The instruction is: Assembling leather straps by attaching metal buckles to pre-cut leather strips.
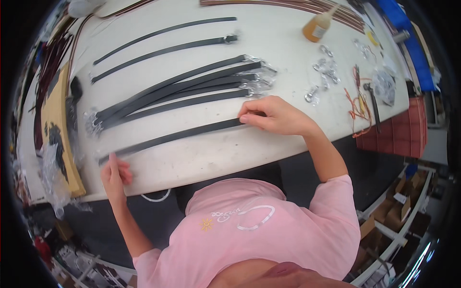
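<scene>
A flat black strap (177, 137) lies along the near side of the white table, its two ends at my two hands. The strap's right end is pinched between the thumb and fingers of my right hand (271, 115). At the other end, my left hand (115, 174) has one finger stretched onto the strap and its other fingers loosely bent apart; it is slightly blurred. Just beyond lies a fanned pile of black straps (182, 86), with metal fittings in clear plastic wrap at their ends. Two more straps, one plain (163, 33) and one with a metal fitting (163, 54), lie farther back.
A bottle of amber liquid (318, 26) stands at the far right, near loose metal clasps (326, 72). Orange cord (359, 108) and a dark-handled tool (373, 105) lie by the right edge. A yellowish board (60, 129) lies left, a red crate (398, 127) below right.
</scene>
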{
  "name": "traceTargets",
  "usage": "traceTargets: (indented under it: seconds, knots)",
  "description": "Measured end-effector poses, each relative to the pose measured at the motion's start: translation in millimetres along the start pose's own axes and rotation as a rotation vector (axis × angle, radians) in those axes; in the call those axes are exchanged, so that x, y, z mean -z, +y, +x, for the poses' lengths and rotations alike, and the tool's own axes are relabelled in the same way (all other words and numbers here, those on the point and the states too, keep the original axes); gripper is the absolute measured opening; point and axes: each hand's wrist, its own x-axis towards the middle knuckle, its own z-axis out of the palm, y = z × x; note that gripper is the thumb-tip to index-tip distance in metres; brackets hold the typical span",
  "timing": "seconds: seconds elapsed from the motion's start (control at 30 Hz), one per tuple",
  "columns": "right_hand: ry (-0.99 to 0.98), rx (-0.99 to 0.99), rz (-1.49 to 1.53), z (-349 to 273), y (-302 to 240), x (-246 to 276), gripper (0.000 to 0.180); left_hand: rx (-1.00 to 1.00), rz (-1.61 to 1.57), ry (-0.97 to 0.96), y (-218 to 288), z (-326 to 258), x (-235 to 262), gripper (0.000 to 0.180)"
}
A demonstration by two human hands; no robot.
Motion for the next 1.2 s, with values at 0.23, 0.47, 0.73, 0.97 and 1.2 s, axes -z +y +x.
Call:
traceTargets:
  seconds: [0.23,0.47,0.73,0.97,1.2]
  knots:
    - [0.121,0.222,-0.269,22.6,-19.4,-24.8,0.014,-1.132,0.512,-0.372,83.6,-19.7,-177.7,0.049]
    - [0.974,-0.054,-1.018,-45.3,119.6,124.5,0.031,-1.108,0.426,-0.479,98.6,-11.8,-192.1,0.042]
    - [0.942,-0.319,-1.182,-42.8,117.3,116.1,0.026,-1.315,0.747,-0.188,224.9,178.0,-241.4,0.025]
    - [0.962,-0.341,-1.134,-43.4,139.6,111.8,0.032,-0.832,0.795,-0.306,250.0,268.1,-297.0,0.026]
    - [1.101,-0.249,-0.911,-54.9,167.7,133.9,0.025,-1.156,0.341,-0.304,272.1,223.0,-243.0,0.012]
